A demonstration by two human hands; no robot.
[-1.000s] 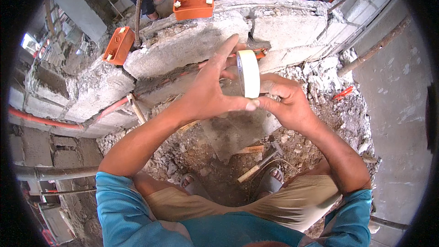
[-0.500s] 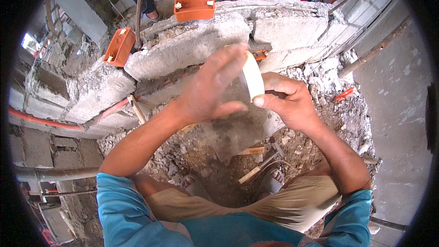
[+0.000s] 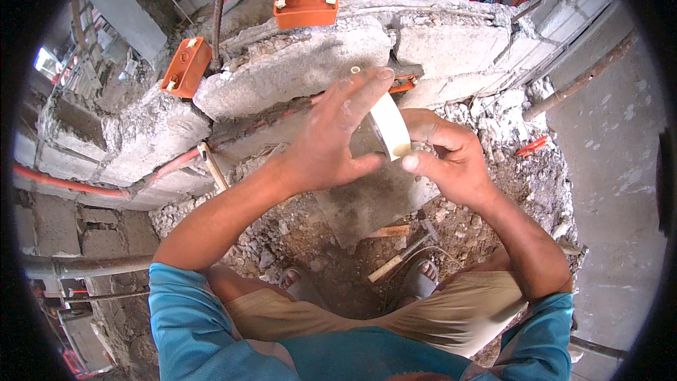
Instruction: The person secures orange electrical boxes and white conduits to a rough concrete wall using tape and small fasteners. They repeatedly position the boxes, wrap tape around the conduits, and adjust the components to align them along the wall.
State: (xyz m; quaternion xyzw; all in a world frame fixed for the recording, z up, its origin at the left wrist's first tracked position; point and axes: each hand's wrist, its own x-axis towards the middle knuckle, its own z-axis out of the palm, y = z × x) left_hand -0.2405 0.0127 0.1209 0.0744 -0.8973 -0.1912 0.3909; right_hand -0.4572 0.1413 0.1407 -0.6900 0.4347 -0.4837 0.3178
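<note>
A roll of cream-white tape (image 3: 390, 127) is held up edge-on in front of me, between my two hands. My left hand (image 3: 335, 130) curves round its left side, fingers at the top and thumb near the bottom. On the other side, my right hand (image 3: 451, 159) has its fingers bent behind the tape, with the thumb by its lower edge. Whether a loose tape end lies under that thumb is hard to see. A small pale ring-shaped thing (image 3: 355, 70) shows at the fingers of my left hand.
Two orange electrical boxes (image 3: 306, 9) (image 3: 186, 68) sit on the broken block wall (image 3: 296, 67). A rebar (image 3: 220, 10) stands up between them. A hammer (image 3: 398, 257) lies on rubble between my feet. Another wooden handle (image 3: 212, 167) leans at left. Orange conduit (image 3: 70, 185) runs along the wall.
My left hand was blurred by motion and is now steadier, its fingers slightly farther right over the tape. The roll has tilted a little. The person beyond the wall has moved partly out of view.
</note>
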